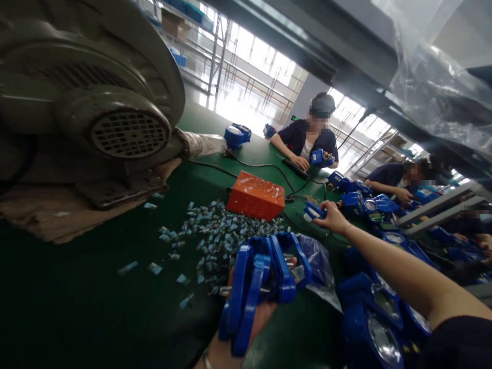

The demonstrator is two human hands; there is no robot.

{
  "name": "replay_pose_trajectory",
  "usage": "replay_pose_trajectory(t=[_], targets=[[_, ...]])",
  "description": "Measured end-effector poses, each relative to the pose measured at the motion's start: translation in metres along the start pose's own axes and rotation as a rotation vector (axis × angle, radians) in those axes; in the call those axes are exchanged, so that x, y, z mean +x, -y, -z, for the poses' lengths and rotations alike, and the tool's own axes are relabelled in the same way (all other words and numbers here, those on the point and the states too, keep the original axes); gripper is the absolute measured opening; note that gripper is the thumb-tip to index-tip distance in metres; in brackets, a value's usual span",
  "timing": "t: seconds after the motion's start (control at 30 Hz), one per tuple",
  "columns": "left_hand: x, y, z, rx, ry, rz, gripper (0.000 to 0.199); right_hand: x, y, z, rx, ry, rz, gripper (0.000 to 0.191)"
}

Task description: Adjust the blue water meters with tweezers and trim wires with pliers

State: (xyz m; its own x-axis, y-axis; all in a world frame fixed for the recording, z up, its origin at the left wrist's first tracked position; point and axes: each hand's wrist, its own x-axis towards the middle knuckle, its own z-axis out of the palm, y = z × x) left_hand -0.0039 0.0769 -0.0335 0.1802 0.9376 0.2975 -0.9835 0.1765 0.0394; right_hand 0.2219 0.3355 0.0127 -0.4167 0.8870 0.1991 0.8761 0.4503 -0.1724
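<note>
My left hand (257,318) is at the lower middle, wrapped round several blue plastic frames (249,292) stacked side by side, with short metal pins showing among them. Its fingers are partly hidden behind the frames. My right hand (333,217) reaches out at the right of the middle, its fingers pinching a small blue part (314,210) with a whitish piece at its end. Beyond the left hand spreads a pile of small pale-blue pieces (223,238) on the green table (115,318). A clear plastic bag (321,269) lies just right of the held frames.
An orange box (256,196) with cables stands behind the pile. A large blower (96,102) fills the upper left, its nozzle near a blue meter (237,135). More blue meters (380,333) crowd the right. People (307,133) sit across the table. Plastic sheeting (449,87) hangs upper right.
</note>
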Motion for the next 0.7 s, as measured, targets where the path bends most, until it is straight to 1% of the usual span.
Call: replay_pose_trajectory(t=[0.07, 0.1, 0.17, 0.2, 0.27, 0.3, 0.33, 0.37, 0.4, 0.43, 0.5, 0.53, 0.6, 0.63, 0.7], targets=[[0.0, 0.002, 0.0, -0.015, -0.065, 0.009, 0.056, -0.017, 0.009, 0.034, 0.023, -0.065, 0.008, 0.041], [0.0, 0.002, 0.0, -0.007, -0.086, 0.002, 0.061, -0.029, 0.014, 0.053, 0.037, -0.089, 0.009, 0.047], [0.002, 0.003, -0.001, -0.016, -0.144, 0.002, 0.065, -0.065, 0.028, 0.091, 0.067, -0.121, -0.006, 0.052], [0.003, 0.004, -0.002, -0.02, -0.165, -0.001, 0.065, -0.09, 0.037, 0.108, 0.093, -0.148, -0.01, 0.054], [0.005, 0.004, -0.004, -0.027, -0.19, 0.0, 0.06, -0.149, 0.063, 0.136, 0.253, -0.236, 0.052, 0.054], [0.006, 0.005, -0.005, -0.026, -0.193, -0.001, 0.058, -0.182, 0.078, 0.143, 0.334, -0.239, 0.053, 0.053], [0.007, 0.005, -0.005, -0.026, -0.193, -0.005, 0.056, -0.216, 0.094, 0.145, 0.408, -0.205, 0.008, 0.053], [0.008, 0.006, -0.004, -0.03, -0.195, -0.012, 0.056, -0.248, 0.111, 0.141, 0.463, -0.19, -0.058, 0.052], [0.009, 0.007, -0.003, -0.037, -0.201, -0.02, 0.057, -0.279, 0.127, 0.131, 0.528, -0.161, -0.141, 0.051], [0.01, 0.008, -0.002, -0.048, -0.211, -0.026, 0.059, -0.305, 0.142, 0.117, 0.59, -0.14, -0.222, 0.05], [0.012, 0.011, 0.0, -0.066, -0.234, -0.029, 0.058, -0.343, 0.167, 0.079, 0.708, -0.176, -0.368, 0.05], [0.012, 0.013, 0.0, -0.065, -0.237, -0.03, 0.058, -0.354, 0.179, 0.06, 0.739, -0.198, -0.44, 0.048], [0.013, 0.015, 0.001, -0.049, -0.229, -0.031, 0.057, -0.364, 0.198, 0.027, 0.767, -0.237, -0.539, 0.046], [0.014, 0.016, 0.001, -0.043, -0.224, -0.033, 0.057, -0.363, 0.206, 0.015, 0.761, -0.241, -0.569, 0.047], [0.016, 0.016, 0.002, -0.047, -0.227, -0.032, 0.057, -0.359, 0.22, -0.001, 0.727, -0.242, -0.596, 0.047]])
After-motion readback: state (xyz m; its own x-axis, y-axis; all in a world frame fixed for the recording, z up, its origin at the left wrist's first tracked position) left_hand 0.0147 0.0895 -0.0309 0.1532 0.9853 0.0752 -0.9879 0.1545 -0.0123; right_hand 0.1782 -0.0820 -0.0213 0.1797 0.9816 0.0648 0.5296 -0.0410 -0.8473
